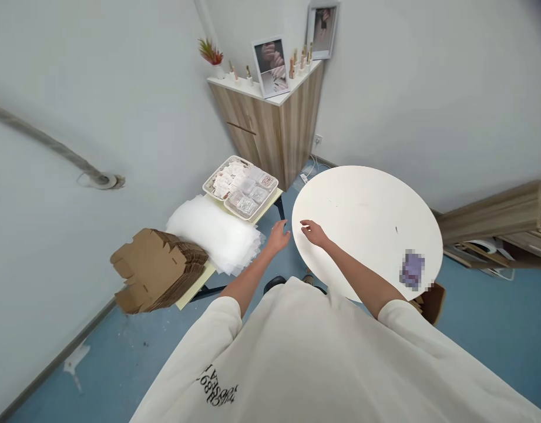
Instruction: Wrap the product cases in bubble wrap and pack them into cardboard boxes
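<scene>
My left hand [279, 237] is in the air in the gap between the side table and the round white table [362, 205], fingers apart and nothing in it. Over the near left edge of that round table is my right hand [313, 232], also holding nothing, its fingers loosely curved and apart. Left of my left hand lies a stack of white translucent sheets [212, 232]. Behind the sheets are two white baskets [226, 202] with small white packets and clear boxes. A pile of flat brown cardboard boxes [153, 267] lies at the far left.
A wooden corner cabinet [270, 129] with picture frames, a plant and small bottles stands at the back. A blurred purple item [412, 270] and a small dark object [396, 230] lie on the round table. A wooden shelf [494, 214] is at right.
</scene>
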`<action>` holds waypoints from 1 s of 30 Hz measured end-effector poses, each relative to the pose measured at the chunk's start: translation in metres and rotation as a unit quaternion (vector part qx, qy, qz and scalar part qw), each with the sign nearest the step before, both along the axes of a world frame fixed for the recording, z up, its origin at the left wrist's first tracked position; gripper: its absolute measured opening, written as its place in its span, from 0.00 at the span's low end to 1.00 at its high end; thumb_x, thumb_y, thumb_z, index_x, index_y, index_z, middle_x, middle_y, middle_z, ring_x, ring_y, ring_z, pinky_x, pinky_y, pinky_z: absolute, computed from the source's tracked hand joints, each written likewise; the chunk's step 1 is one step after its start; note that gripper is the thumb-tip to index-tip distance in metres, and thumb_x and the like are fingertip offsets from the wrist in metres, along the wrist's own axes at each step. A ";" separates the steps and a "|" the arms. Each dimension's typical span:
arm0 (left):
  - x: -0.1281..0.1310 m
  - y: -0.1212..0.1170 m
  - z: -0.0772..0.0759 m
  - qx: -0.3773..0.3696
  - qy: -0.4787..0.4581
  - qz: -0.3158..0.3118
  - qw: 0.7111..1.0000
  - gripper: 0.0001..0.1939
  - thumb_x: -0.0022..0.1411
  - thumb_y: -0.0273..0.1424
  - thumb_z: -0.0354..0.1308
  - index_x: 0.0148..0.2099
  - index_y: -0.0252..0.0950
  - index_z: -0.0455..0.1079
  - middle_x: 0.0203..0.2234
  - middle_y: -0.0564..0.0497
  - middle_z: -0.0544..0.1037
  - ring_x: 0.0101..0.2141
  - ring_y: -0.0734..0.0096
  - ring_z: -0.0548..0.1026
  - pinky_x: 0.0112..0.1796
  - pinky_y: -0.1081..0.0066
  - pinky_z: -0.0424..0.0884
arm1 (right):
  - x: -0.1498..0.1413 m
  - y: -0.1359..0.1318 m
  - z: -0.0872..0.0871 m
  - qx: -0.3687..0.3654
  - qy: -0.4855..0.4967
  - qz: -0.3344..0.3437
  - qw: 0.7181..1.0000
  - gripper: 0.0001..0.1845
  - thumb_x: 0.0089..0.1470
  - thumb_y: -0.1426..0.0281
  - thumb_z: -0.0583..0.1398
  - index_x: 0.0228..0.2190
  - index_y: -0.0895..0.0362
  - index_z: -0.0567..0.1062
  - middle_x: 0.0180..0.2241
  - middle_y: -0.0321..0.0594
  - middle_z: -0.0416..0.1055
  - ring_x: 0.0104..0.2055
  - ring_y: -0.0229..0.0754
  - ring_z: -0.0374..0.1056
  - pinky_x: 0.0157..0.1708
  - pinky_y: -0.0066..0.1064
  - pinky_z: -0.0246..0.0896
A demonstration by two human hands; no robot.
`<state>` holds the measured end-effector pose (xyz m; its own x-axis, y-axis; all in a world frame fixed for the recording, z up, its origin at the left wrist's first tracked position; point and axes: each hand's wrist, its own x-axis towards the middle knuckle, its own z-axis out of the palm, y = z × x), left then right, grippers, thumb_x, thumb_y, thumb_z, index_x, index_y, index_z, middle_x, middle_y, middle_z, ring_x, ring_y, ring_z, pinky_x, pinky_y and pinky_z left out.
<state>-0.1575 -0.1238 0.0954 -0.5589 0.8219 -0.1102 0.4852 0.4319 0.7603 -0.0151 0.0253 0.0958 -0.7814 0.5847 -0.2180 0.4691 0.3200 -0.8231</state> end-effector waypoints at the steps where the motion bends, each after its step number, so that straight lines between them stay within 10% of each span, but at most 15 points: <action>1: -0.007 -0.002 0.001 0.002 0.007 0.014 1.000 0.28 0.64 0.32 0.53 0.65 0.40 0.62 0.64 0.42 0.66 0.65 0.54 0.61 0.64 0.52 0.57 | -0.009 0.000 0.000 -0.002 0.006 0.008 1.000 0.22 0.61 0.70 0.55 0.55 0.52 0.74 0.58 0.44 0.71 0.51 0.44 0.72 0.56 0.41 0.66; 17: -0.173 0.007 0.010 0.043 0.098 0.041 0.993 0.23 0.63 0.28 0.52 0.60 0.37 0.66 0.57 0.41 0.70 0.61 0.56 0.67 0.62 0.56 0.61 | -0.170 -0.002 0.000 0.026 0.016 0.019 0.999 0.21 0.61 0.68 0.57 0.55 0.54 0.75 0.56 0.45 0.72 0.50 0.44 0.73 0.56 0.37 0.65; 30: -0.269 0.030 0.009 -0.100 0.190 0.055 0.975 0.23 0.65 0.36 0.58 0.60 0.38 0.62 0.67 0.37 0.59 0.65 0.45 0.58 0.60 0.49 0.58 | -0.274 -0.023 0.003 0.006 -0.010 -0.011 1.000 0.19 0.61 0.72 0.58 0.53 0.54 0.75 0.55 0.45 0.73 0.46 0.41 0.73 0.54 0.37 0.65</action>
